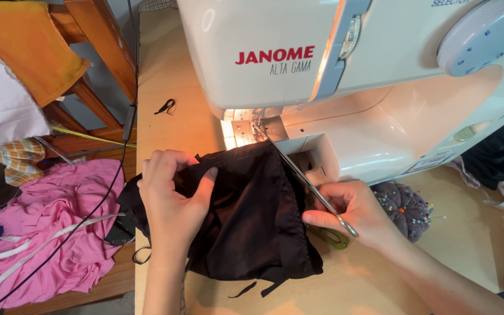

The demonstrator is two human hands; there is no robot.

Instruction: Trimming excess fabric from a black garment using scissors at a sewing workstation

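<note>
While the left hand (173, 198) pinches the black fabric (252, 216), the right hand (354, 213) grips scissors (307, 181) beside it.

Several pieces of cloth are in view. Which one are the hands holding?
The black cloth at the sewing machine; the pink cloth lies untouched beside the table.

Off to your left there's a heap of pink fabric (53, 233) on the floor with white straps (24, 251) lying across it. A black cable (125, 111) hangs down along the near-left table edge. Farther back left you've got an orange wooden chair (71, 52). At your right, a dark pincushion (406, 207) stuck full of coloured pins sits on the wooden table (468, 245).
</note>
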